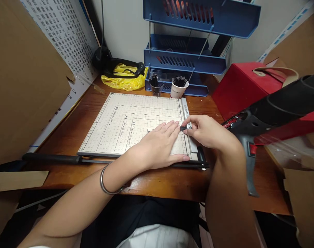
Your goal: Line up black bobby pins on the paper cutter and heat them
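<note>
A cream paper cutter board (102, 129) with printed grid lines lies on the wooden desk. My left hand (159, 144) rests palm down on its right part, fingers stretched out, fingertips beside a small bundle of thin black pieces (183, 128). My right hand (205, 132) pinches that bundle between thumb and index finger at the board's right edge. The cutter's black handle (52, 158) lies along the near side of the board. Behind the board, a clear cup (156, 90) and a white paper cup (178, 90) hold black thin sticks.
Blue tiered trays (185, 60) stand at the back, with a yellow plastic bag (124, 81) to their left. At the right are a red box (239, 89) and a black-grey tool (252, 124) with a red switch. Cardboard (25, 79) walls the left side.
</note>
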{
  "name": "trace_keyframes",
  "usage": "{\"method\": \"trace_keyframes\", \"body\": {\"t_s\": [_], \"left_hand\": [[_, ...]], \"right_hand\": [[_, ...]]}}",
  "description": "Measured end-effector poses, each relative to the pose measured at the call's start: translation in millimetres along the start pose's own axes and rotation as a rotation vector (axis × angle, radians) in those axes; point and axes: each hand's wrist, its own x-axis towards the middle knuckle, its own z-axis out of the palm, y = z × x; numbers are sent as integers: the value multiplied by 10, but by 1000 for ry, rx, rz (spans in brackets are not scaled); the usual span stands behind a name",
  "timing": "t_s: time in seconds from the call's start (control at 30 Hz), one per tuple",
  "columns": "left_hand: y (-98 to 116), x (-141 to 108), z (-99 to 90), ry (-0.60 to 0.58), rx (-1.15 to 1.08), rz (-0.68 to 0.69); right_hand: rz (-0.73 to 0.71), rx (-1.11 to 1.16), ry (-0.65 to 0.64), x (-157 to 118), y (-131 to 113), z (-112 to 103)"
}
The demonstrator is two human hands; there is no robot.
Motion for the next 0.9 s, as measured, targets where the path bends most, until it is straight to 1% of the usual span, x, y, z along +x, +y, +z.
{"method": "trace_keyframes", "body": {"t_s": [0.13, 0.3, 0.4, 0.47, 0.63, 0.73, 0.9], "left_hand": [[4, 4, -8, -4, -13, -21], [-1, 7, 33, 53, 10, 5], [7, 8, 52, 58, 21, -4], [12, 10, 54, 58, 18, -10], [16, 24, 36, 59, -6, -12], [23, 28, 36, 58, 0, -26], [30, 23, 58, 68, 33, -17]], "right_hand": [[-3, -4, 30, -11, -12, -4], [-4, 30, 82, -21, -6, -14], [23, 47, 100, -26, 0, -21], [15, 44, 89, -32, 2, -24], [-42, 12, 15, -52, -1, -22], [-30, 5, -8, -50, -11, -15], [-17, 6, -6, -30, -28, 4]]}}
